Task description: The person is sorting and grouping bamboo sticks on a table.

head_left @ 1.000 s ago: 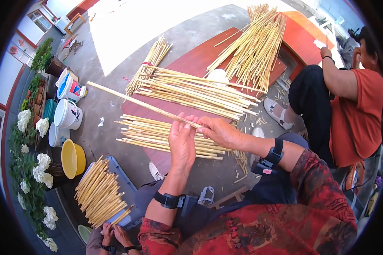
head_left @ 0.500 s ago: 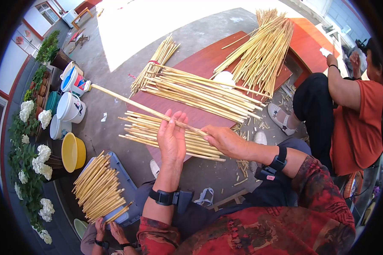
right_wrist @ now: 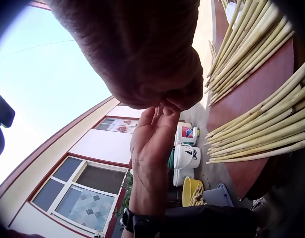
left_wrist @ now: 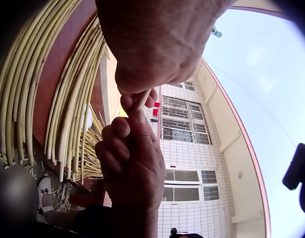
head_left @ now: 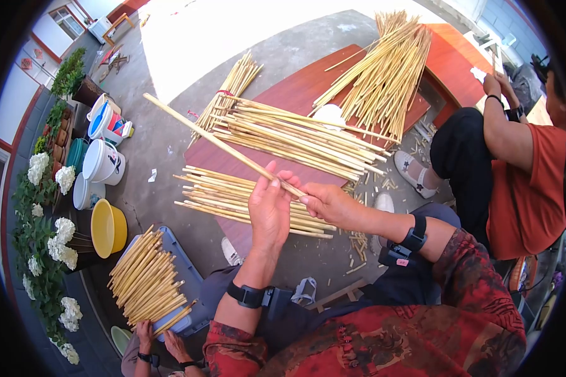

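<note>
Left hand [left_wrist: 155,52] above right hand [left_wrist: 135,161], pale stick [left_wrist: 143,100] between them, bundled sticks [left_wrist: 68,109] leftward.

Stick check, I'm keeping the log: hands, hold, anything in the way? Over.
Left hand pinches stick. Right hand grips its near end. Far end free, nothing seen blocking it; other sticks lie on table.

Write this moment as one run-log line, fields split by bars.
Left hand: holds stick | right hand: pinches stick's near end | stick: slanted above table | table: more sticks lying in groups
</note>
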`<action>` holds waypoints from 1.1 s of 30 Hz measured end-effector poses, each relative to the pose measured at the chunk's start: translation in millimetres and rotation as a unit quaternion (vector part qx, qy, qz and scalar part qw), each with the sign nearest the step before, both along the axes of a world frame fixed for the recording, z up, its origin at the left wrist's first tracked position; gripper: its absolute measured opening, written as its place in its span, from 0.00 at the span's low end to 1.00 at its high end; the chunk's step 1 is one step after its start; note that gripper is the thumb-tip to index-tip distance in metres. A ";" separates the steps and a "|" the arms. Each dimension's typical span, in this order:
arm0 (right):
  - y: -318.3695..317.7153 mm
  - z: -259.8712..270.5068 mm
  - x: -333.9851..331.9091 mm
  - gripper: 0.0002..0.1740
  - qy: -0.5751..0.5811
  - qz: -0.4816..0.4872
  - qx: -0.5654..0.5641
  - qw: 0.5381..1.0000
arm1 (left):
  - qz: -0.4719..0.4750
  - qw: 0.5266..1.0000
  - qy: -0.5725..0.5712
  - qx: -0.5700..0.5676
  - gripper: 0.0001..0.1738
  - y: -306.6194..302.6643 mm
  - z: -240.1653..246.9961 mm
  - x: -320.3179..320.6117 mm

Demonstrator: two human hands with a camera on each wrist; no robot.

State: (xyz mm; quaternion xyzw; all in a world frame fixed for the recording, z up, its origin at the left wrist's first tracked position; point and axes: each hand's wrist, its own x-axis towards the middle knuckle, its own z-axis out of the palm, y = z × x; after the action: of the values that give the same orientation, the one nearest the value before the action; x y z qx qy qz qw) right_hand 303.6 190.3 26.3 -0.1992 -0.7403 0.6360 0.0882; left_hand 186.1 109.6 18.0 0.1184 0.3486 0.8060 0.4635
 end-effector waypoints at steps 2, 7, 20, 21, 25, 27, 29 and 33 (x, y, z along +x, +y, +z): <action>-0.3 1.0 -0.5 0.10 0.015 -0.012 0.043 0.999 | 0.006 1.000 0.007 -0.001 0.24 0.5 1.2 1.4; 6.5 -4.4 3.6 0.09 -0.037 0.012 -0.165 0.986 | 0.004 1.000 0.014 -0.004 0.25 -0.6 1.0 9.9; 1.3 3.4 0.7 0.10 -0.005 -0.004 0.055 0.998 | 0.014 1.000 0.008 -0.006 0.25 0.8 -5.3 12.9; 2.4 -1.5 1.0 0.11 -0.010 0.004 0.070 0.997 | 0.008 1.000 0.026 -0.007 0.25 0.8 -7.7 17.0; -3.2 -7.1 2.2 0.16 -0.011 -0.001 0.180 0.984 | 0.001 0.999 -0.001 -0.034 0.24 0.2 -14.4 19.9; -7.1 -11.3 2.2 0.16 -0.019 0.006 0.250 0.968 | 0.004 0.999 -0.027 -0.035 0.21 -1.6 -12.5 11.7; -9.4 -8.8 1.9 0.17 -0.030 0.010 0.319 0.947 | 0.004 0.998 -0.055 -0.035 0.19 -1.4 -10.2 2.2; -11.8 2.3 5.8 0.15 -0.045 0.087 0.375 0.922 | 0.075 0.989 -0.114 -0.056 0.15 -8.6 -3.5 -21.4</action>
State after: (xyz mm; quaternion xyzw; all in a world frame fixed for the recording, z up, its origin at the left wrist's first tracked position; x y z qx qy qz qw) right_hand 309.4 178.5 28.6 -0.1153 -0.9422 0.3073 0.0672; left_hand 164.7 101.0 14.5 -0.0266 0.3460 0.8262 0.4439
